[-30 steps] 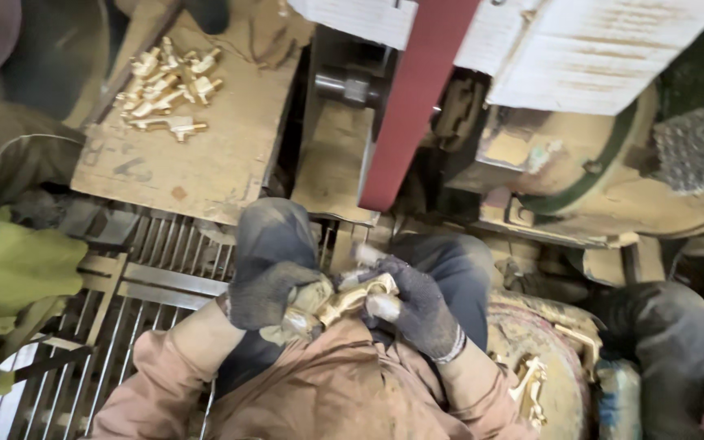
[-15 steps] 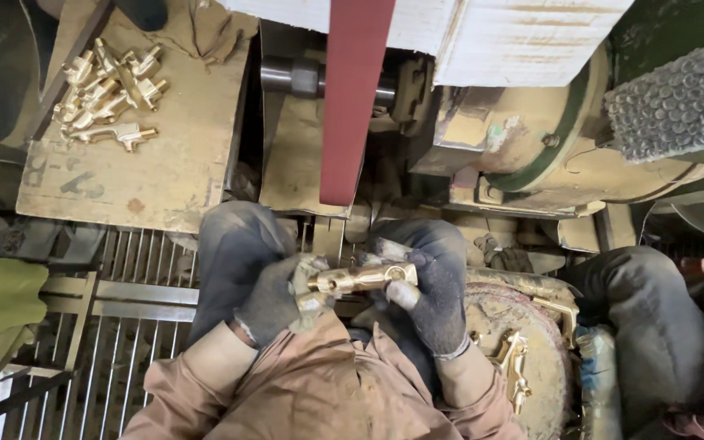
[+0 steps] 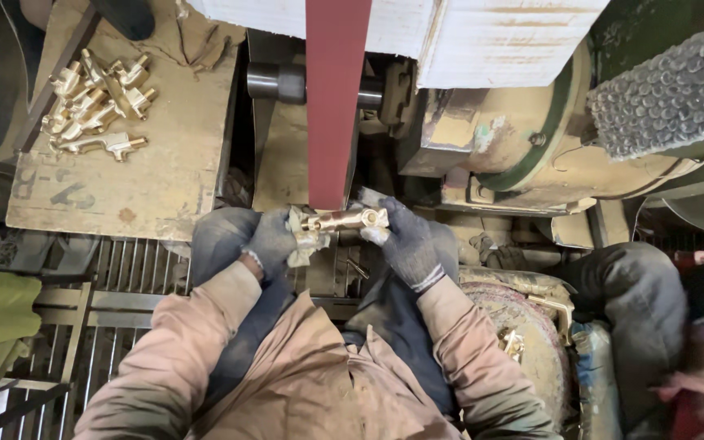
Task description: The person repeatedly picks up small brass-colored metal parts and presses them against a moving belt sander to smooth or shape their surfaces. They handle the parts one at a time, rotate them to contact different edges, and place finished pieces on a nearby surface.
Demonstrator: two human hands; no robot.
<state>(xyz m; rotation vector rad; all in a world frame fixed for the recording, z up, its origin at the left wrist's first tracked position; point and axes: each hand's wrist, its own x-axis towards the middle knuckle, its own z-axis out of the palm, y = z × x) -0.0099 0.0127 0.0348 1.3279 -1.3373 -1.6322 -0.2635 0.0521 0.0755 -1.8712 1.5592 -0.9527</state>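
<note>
brass makes up the shiny, tube-shaped fitting with a flared end (image 3: pixel 345 220) held level at the centre of the view, its length running from nine o'clock to three o'clock. it sits right at the lower end of the dark red sanding belt (image 3: pixel 337 98), which runs straight up toward twelve o'clock; whether metal and belt touch cannot be told. the left hand (image 3: pixel 275 240), in a dark grey knitted glove, has its grip clamped on the nine o'clock end of the fitting through a pale, crumpled rag (image 3: pixel 303 236). the right hand (image 3: pixel 405 240), in a matching dark glove with a light cuff, has its grip closed on the three o'clock end, fingertips wrapped around the flare. both forearms, in dusty pinkish-tan sleeves, come in from six o'clock.

behind the belt, at twelve o'clock, a dark steel roller (image 3: pixel 283 81) lies crosswise beneath a white painted housing (image 3: pixel 499 37). toward two o'clock sits a dirty beige motor casing with a green ring (image 3: pixel 531 138), and past it a grey bubbled sheet (image 3: pixel 670 94). at ten o'clock a worn plywood table (image 3: pixel 156 171) carries a heap of similar brass fittings (image 3: pixel 95 102). below it, at eight o'clock, a metal floor grating (image 3: pixel 99 285) shows. at four o'clock a grimy round drum (image 3: pixel 523 326) holds a few more brass pieces.
</note>
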